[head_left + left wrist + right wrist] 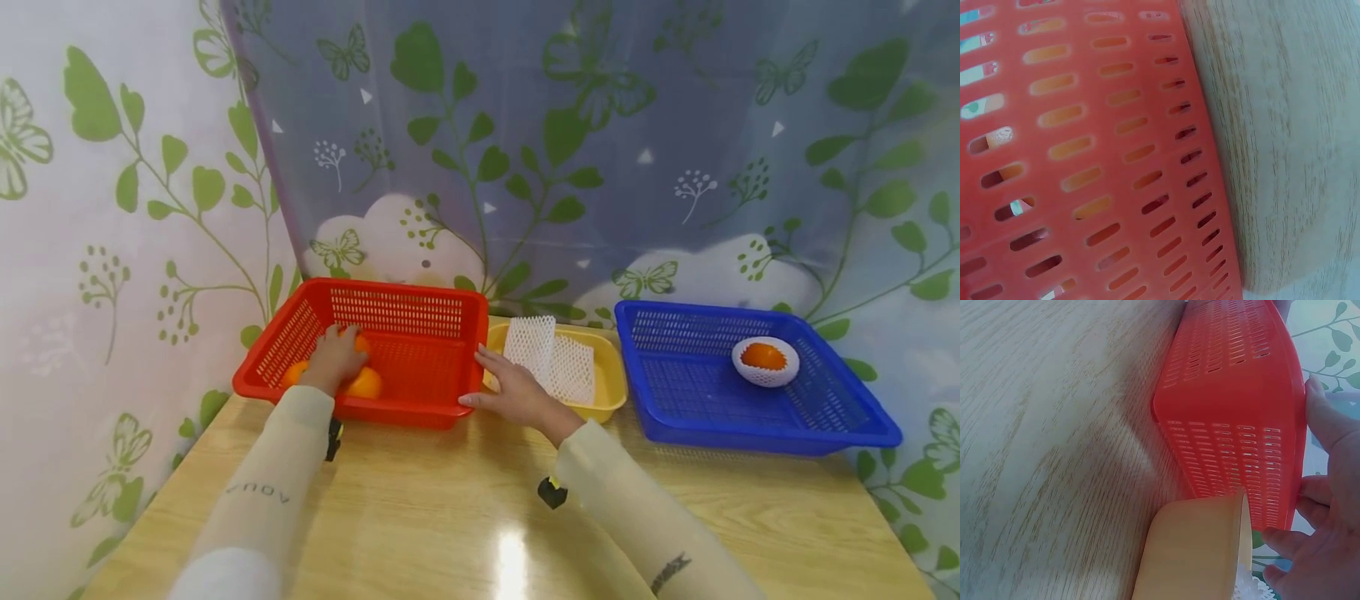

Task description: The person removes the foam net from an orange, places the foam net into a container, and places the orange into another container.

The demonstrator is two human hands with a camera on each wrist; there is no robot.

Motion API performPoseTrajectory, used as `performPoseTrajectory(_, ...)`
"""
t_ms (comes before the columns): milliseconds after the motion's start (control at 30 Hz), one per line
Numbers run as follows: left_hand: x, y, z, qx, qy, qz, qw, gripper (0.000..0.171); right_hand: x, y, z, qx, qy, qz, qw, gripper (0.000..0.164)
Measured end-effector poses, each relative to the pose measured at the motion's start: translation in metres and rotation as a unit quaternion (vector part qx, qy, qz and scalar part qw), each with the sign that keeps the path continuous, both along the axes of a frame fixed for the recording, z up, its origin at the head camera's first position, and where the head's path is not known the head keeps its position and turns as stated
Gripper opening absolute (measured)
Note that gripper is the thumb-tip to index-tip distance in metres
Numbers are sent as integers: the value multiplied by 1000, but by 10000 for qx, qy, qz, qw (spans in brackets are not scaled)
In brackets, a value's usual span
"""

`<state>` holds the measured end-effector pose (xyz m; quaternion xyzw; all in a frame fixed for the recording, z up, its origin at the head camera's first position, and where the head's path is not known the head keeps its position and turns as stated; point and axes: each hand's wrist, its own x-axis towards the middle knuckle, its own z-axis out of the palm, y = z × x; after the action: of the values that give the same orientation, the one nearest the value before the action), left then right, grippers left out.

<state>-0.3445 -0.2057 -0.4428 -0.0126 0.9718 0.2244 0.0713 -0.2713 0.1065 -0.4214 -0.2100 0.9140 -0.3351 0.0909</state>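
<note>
My left hand [335,360] reaches over the front wall of the red basket [420,371]. Its fingers curl round an orange [362,342], partly hidden by the hand. Close by lie another orange [365,383] and one more orange [294,372] at the left. In the left wrist view, the slotted basket wall [1104,137] shows orange colour through its holes. My right hand [520,395] rests at the red basket's right rim with fingers spread; in the right wrist view, the thumb and fingertips [1315,390] are along that rim.
Beside the red basket stands a yellow basket [613,379] with white foam net sleeves [573,367] in it. To the right, a blue basket [675,421] holds an orange [763,357] in a white foam net [765,377]. All stand on a wooden table [420,508] against a patterned curtain [480,167].
</note>
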Motion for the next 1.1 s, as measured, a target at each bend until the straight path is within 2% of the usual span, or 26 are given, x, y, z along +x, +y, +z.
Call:
performPoseTrajectory(233, 2, 0, -3, -104, -32, -134, 9999, 49, 0, 0, -2, -57, -3, 34, 10000, 86)
performPoseTrajectory(667, 8, 2, 3, -4, 41, -57, 10000, 59, 2, 0, -5, -54, 10, -1, 10000, 85)
performPoseTrajectory(933, 6, 0, 4, -56, 362, -143, 9992, 61, 1, 0, -4, -26, 39, 5, 10000, 86)
performPoseTrajectory(1100, 3, -3, 3, 117, 769, -60, 9969, 59, 0, -1, -5, -23, 183, -32, 9998, 86)
